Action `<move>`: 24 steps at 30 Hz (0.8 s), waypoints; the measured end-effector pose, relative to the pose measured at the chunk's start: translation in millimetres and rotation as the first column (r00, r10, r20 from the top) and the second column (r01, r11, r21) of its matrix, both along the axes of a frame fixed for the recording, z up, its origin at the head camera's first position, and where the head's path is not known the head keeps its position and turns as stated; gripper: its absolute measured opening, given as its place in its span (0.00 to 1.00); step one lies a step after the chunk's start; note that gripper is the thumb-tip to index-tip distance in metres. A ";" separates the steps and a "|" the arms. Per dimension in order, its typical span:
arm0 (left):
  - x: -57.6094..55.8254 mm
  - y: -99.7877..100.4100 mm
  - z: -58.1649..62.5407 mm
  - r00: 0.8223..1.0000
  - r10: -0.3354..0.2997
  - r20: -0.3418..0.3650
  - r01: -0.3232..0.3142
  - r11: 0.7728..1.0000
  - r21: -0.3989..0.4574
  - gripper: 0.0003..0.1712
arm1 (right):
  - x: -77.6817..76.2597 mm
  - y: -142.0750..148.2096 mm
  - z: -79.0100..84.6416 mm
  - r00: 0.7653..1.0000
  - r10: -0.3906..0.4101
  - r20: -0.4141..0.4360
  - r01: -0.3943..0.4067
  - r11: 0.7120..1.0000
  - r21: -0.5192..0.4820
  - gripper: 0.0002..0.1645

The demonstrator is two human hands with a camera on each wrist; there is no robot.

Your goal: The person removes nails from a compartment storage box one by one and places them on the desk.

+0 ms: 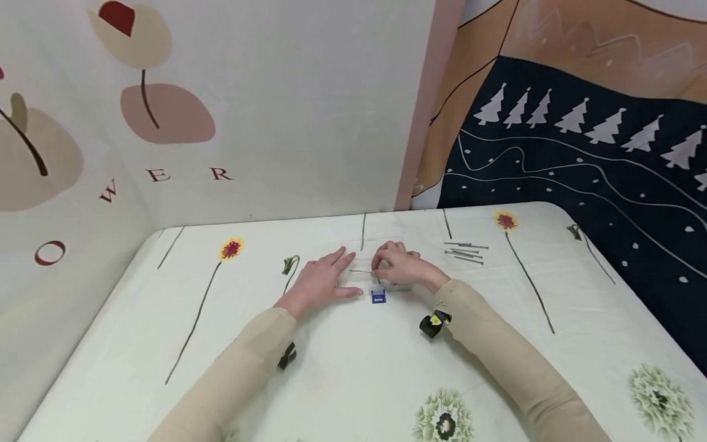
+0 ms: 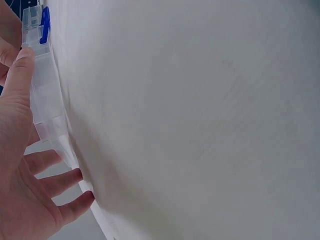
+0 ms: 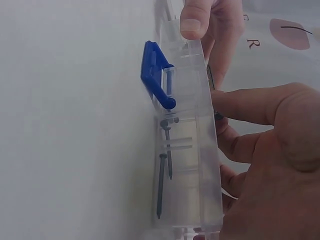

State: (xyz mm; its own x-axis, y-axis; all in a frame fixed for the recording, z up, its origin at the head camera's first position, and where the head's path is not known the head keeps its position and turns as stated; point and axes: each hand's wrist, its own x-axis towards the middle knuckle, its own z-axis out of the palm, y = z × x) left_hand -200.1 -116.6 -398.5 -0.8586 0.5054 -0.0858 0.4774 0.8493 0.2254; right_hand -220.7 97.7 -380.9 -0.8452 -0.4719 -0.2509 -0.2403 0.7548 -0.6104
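Observation:
A clear plastic box point(image 3: 207, 150) with a blue latch point(image 3: 152, 70) lies on the table; the latch point(image 1: 378, 296) hangs off its near side. My left hand point(image 1: 318, 279) steadies the box's left end, fingers spread and fairly straight, thumb along the near wall. Over the box, my right hand point(image 1: 402, 265) pinches a nail point(image 1: 361, 271) between thumb and forefinger, its shaft pointing left. Through the side wall in the right wrist view, two grey nails point(image 3: 161, 187) show inside a compartment. My right fingers hide part of the box's interior.
Several loose nails point(image 1: 465, 252) lie in a group to the right of the box. A white cloth with printed flowers covers the table point(image 1: 342, 368). Printed fabric hangs point(image 1: 309, 123) behind it. Black wrist cameras point(image 1: 434, 324) sit at both sleeves.

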 end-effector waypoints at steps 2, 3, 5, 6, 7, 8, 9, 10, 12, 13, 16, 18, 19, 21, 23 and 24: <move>-0.7 0.0 -0.5 1.000 0.002 0.003 -0.002 1.000 -0.002 0.51 | -0.4 1.2 -0.8 1.000 -0.002 -0.002 0.002 1.000 -0.015 0.06; -0.8 -0.1 -0.7 1.000 0.003 0.004 -0.002 1.000 -0.004 0.51 | -0.4 2.0 -1.1 1.000 -0.003 -0.002 0.003 1.000 -0.023 0.06; -1.0 -0.1 -1.3 1.000 0.004 0.005 -0.004 1.000 -0.007 0.51 | -0.3 3.8 -1.6 1.000 -0.002 -0.008 0.002 0.999 -0.036 0.06; -1.0 -0.3 -1.4 1.000 0.004 0.002 -0.004 1.000 -0.009 0.51 | -0.2 5.0 -1.9 1.000 -0.002 -0.010 0.001 0.999 -0.045 0.06; -1.0 -0.4 -1.5 1.000 0.004 -0.003 -0.004 1.000 -0.010 0.51 | 0.1 6.1 -2.1 1.000 -0.001 -0.013 0.000 0.999 -0.053 0.06; -1.0 -0.6 -1.5 1.000 0.006 -0.005 -0.006 1.000 -0.008 0.51 | 0.5 7.4 -2.2 1.000 -0.002 -0.018 0.001 0.998 -0.059 0.06; -0.9 -0.7 -1.4 1.000 0.008 -0.006 -0.008 1.000 -0.009 0.51 | 1.2 9.1 -2.4 1.000 -0.003 -0.025 0.002 0.998 -0.065 0.06; -0.7 -0.9 -1.6 1.000 0.009 -0.006 -0.009 1.000 -0.006 0.51 | 1.9 10.9 -2.6 0.999 -0.005 -0.035 0.003 0.998 -0.069 0.06; -0.4 -1.0 -1.6 1.000 0.010 -0.003 -0.010 1.000 -0.001 0.51 | 3.5 15.2 -3.0 0.998 -0.011 -0.054 0.006 0.996 -0.088 0.06; -0.2 -1.1 -1.6 1.000 0.011 -0.002 -0.011 1.000 0.002 0.51 | 4.3 17.7 -3.1 0.998 -0.012 -0.067 0.006 0.996 -0.094 0.06; 0.1 -1.2 -1.2 1.000 0.016 0.004 -0.016 1.000 0.001 0.51 | 6.7 26.2 -3.2 0.995 -0.014 -0.095 0.002 0.993 -0.122 0.06; -0.3 -0.9 -1.6 1.000 0.011 -0.003 -0.011 1.000 -0.003 0.51 | 8.5 32.7 -2.7 0.994 -0.019 -0.111 0.004 0.991 -0.135 0.06; -0.7 -0.7 -1.7 1.000 0.010 -0.006 -0.010 1.000 -0.004 0.51 | 9.2 36.0 -2.0 0.993 -0.022 -0.120 0.005 0.991 -0.137 0.05; -1.2 -0.4 -1.8 1.000 0.006 -0.015 -0.006 1.000 -0.009 0.51 | 10.1 42.2 -0.9 0.989 -0.025 -0.145 0.004 0.990 -0.141 0.05; -1.4 -0.5 -1.6 1.000 0.000 -0.031 0.000 1.000 -0.010 0.50 | 10.3 48.1 0.4 0.984 -0.031 -0.176 0.007 0.991 -0.134 0.04; -1.3 -0.5 -1.1 0.999 0.001 -0.033 -0.001 1.000 -0.010 0.50 | 10.3 50.7 1.6 0.981 -0.034 -0.193 0.009 0.992 -0.129 0.04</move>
